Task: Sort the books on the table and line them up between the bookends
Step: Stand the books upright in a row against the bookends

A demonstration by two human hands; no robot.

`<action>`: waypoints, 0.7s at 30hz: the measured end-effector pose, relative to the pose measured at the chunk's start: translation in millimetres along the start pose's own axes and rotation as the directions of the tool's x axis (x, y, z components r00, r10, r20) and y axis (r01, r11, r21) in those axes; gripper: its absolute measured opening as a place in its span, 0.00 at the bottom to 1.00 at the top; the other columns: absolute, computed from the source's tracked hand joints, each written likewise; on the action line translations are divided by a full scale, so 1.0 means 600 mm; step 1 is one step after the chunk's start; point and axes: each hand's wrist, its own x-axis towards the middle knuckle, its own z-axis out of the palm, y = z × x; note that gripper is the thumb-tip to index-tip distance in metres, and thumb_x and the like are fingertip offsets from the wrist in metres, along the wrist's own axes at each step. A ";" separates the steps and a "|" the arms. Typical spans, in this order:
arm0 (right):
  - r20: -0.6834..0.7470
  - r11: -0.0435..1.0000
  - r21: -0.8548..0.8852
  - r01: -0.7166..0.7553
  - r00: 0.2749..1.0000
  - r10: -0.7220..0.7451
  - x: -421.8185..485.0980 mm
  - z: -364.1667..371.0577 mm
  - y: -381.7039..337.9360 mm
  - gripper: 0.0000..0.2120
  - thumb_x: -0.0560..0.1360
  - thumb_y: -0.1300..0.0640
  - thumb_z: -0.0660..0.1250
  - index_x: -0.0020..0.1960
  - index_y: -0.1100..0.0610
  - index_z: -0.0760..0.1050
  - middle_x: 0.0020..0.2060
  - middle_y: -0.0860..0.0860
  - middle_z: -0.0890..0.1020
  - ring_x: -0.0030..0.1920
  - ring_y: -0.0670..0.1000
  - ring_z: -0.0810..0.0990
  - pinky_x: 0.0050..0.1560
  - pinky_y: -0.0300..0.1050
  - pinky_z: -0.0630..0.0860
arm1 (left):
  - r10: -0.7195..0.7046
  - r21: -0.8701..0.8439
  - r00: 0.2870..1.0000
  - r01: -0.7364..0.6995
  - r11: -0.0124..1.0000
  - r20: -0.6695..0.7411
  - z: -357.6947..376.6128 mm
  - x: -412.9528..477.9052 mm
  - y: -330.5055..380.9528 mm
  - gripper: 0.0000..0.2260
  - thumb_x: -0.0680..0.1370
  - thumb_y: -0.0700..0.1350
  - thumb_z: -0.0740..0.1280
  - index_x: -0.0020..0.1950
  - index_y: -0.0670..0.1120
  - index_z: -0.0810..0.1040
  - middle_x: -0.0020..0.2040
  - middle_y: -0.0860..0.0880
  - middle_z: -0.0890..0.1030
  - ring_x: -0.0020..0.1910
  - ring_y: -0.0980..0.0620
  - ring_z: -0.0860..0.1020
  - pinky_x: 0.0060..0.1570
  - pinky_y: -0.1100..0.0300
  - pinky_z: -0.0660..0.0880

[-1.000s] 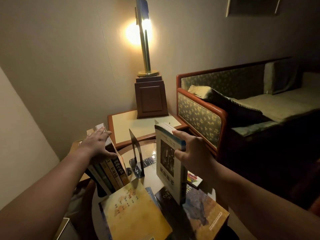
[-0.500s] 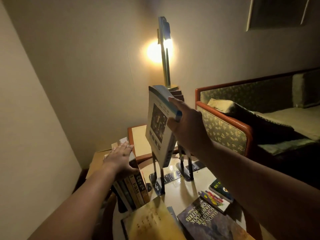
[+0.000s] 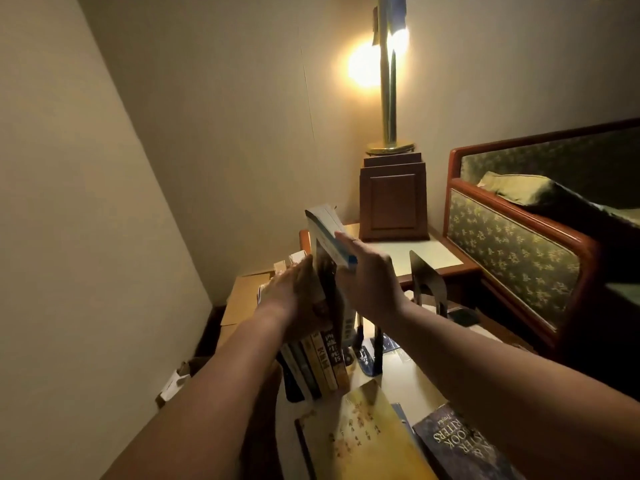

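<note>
Yellow book (image 3: 360,434) and dark book (image 3: 460,441) lay flat on the surface (image 3: 412,372). My left hand (image 3: 291,292), fingers straight, pressed the book row (image 3: 322,358). Right hand (image 3: 370,282) fingers clamped the white book (image 3: 327,230) at the row's right end. Bookend (image 3: 427,282) stood beyond.

The right hand (image 3: 370,282) grips a white book (image 3: 325,230) upright at the right end of a leaning row of books (image 3: 322,358). The left hand (image 3: 294,296) presses flat fingers (image 3: 303,271) against that row. A dark bookend (image 3: 375,348) stands just right of it on the surface (image 3: 408,374), and a yellow book (image 3: 363,431) lies flat nearer.
</note>
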 end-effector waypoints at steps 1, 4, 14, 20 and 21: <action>0.019 1.000 0.016 -0.003 1.000 0.002 -0.010 0.006 0.006 0.21 0.75 0.70 0.66 0.68 0.64 0.72 0.57 0.61 0.81 0.52 0.48 0.80 0.43 0.23 0.74 | -0.040 0.001 0.998 0.040 0.999 0.038 0.001 0.002 -0.003 0.43 0.68 0.60 0.76 0.77 0.53 0.59 0.74 0.48 0.68 0.73 0.44 0.66 0.72 0.45 0.65; 0.074 0.996 0.087 -0.008 0.997 0.001 -0.035 0.024 0.024 0.17 0.77 0.67 0.66 0.66 0.64 0.74 0.55 0.59 0.82 0.51 0.47 0.81 0.46 0.30 0.78 | -0.001 0.063 0.998 -0.003 0.998 0.060 0.005 0.002 -0.002 0.54 0.68 0.60 0.76 0.81 0.52 0.42 0.80 0.46 0.57 0.79 0.43 0.54 0.77 0.45 0.51; 0.177 0.980 0.133 -0.147 0.977 0.123 -0.090 0.062 0.055 0.19 0.80 0.62 0.64 0.70 0.60 0.70 0.61 0.57 0.80 0.59 0.51 0.80 0.55 0.33 0.76 | 0.080 0.143 0.994 -0.090 0.986 0.075 0.010 0.010 -0.014 0.47 0.70 0.56 0.75 0.80 0.49 0.52 0.81 0.47 0.51 0.80 0.47 0.48 0.77 0.50 0.46; 0.300 0.872 0.286 -0.398 0.901 0.313 -0.118 0.063 0.050 0.23 0.83 0.46 0.53 0.75 0.53 0.63 0.66 0.53 0.77 0.61 0.51 0.79 0.54 0.51 0.81 | 0.084 0.145 0.994 -0.093 0.985 0.067 0.006 0.001 -0.017 0.45 0.71 0.57 0.73 0.80 0.50 0.51 0.81 0.48 0.51 0.80 0.48 0.49 0.77 0.50 0.46; 0.346 0.837 0.308 -0.452 0.873 0.344 -0.124 0.062 0.052 0.24 0.82 0.43 0.52 0.76 0.51 0.62 0.65 0.51 0.77 0.61 0.50 0.79 0.56 0.52 0.81 | 0.085 0.147 0.994 -0.094 0.985 0.069 0.005 -0.001 -0.018 0.45 0.72 0.57 0.72 0.81 0.50 0.51 0.81 0.48 0.51 0.80 0.48 0.49 0.77 0.49 0.46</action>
